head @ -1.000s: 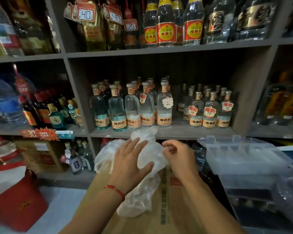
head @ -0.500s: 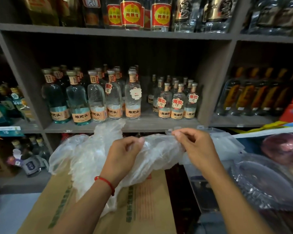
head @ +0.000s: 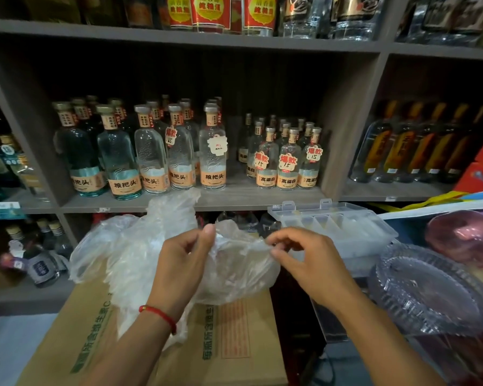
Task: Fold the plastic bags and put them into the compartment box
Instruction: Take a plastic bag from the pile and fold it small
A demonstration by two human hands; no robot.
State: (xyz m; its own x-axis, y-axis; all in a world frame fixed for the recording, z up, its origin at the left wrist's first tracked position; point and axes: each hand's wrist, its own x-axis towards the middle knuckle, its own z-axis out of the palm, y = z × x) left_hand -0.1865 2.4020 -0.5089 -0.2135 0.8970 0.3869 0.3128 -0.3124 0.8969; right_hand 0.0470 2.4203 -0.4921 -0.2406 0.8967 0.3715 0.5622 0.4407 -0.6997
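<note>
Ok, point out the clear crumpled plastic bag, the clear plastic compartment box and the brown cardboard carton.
clear crumpled plastic bag [head: 229,271], head view, middle.
clear plastic compartment box [head: 374,232], head view, lid.
brown cardboard carton [head: 234,338], head view, top face.

bottles [head: 212,151] on shelves [head: 234,196], cardboard box [head: 229,344], glass plates [head: 430,291].
</note>
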